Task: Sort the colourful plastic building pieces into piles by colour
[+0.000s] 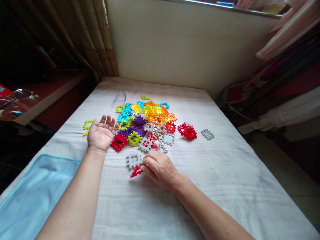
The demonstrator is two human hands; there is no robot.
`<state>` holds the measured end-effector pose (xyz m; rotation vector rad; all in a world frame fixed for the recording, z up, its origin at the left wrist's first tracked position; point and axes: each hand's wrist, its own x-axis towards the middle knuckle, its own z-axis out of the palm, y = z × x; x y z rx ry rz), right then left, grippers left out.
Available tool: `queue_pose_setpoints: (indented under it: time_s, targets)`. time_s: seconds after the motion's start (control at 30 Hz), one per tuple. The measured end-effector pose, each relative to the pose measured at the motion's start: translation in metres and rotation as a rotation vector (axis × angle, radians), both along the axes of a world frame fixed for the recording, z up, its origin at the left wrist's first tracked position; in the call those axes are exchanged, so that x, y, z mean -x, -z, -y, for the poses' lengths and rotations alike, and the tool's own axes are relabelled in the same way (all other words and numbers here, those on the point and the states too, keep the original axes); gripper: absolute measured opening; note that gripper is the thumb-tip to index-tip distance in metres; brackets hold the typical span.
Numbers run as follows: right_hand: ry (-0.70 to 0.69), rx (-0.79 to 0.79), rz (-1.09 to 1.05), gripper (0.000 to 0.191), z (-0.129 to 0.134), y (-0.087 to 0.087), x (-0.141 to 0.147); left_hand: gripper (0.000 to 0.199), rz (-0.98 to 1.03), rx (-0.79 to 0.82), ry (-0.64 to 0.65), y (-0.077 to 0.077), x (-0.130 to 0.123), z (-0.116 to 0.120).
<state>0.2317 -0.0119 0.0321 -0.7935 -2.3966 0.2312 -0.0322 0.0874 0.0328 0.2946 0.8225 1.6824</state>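
My right hand (pixel 158 168) pinches a red interlocking plastic piece (pixel 137 171) between thumb and fingers, just above the sheet. Right behind it lies a light grey window-shaped piece (pixel 133 159). To the left, my left hand (pixel 102 131) rests palm up with fingers stretched and nothing in it. Beside its fingers are a red window piece (pixel 119 142) and the near edge of a heap of colourful interlocking pieces (pixel 150 115). A lime green piece (pixel 88 124) shows partly behind the left hand.
Red pieces (pixel 188 131) and a grey window piece (pixel 207 134) lie right of the heap. A blue cloth (pixel 42 186) covers the near left of the sheet-covered surface (pixel 212 186). Glasses (pixel 22 94) rest on a wooden shelf at left. A wall (pixel 162 43) stands behind.
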Motion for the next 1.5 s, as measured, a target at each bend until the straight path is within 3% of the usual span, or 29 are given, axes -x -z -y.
queue_pose_setpoints:
  time_s: [0.2, 0.33, 0.43, 0.63, 0.93, 1.1, 1.27, 1.37, 1.5]
  targets:
    - [0.348, -0.016, -0.211, 0.031, -0.023, -0.005, -0.027, 0.025, 0.034, 0.007, -0.001, -0.001, 0.000, -0.001]
    - [0.701, -0.019, -0.302, 0.036, -0.062, -0.014, -0.077, 0.028, 0.046, 0.019, -0.013, -0.003, -0.002, 0.000]
    - [0.885, -0.030, -0.286, 0.044, -0.095, -0.017, -0.117, 0.028, 0.042, 0.024, -0.019, -0.004, -0.003, 0.000]
    - [0.896, -0.032, -0.171, 0.050, -0.133, -0.005, -0.163, 0.027, 0.010, 0.028, -0.017, -0.005, -0.003, 0.000]
    - [0.802, -0.080, -0.069, 0.045, -0.117, 0.014, -0.181, 0.024, -0.017, 0.031, -0.016, -0.004, -0.002, 0.000]
    - [0.760, -0.110, -0.119, 0.043, -0.101, 0.002, -0.160, 0.024, -0.014, 0.030, -0.010, -0.005, -0.002, 0.000]
    - [0.611, -0.006, -0.193, 0.040, -0.112, -0.002, -0.085, 0.025, 0.007, 0.038, -0.020, -0.008, -0.003, 0.001]
    - [0.758, 0.097, -0.184, 0.045, -0.141, 0.009, -0.046, 0.028, 0.032, 0.048, -0.041, -0.010, -0.005, 0.002]
    - [1.019, 0.267, -0.220, 0.048, -0.179, 0.023, -0.026, 0.025, 0.025, 0.042, -0.045, -0.008, -0.003, 0.001]
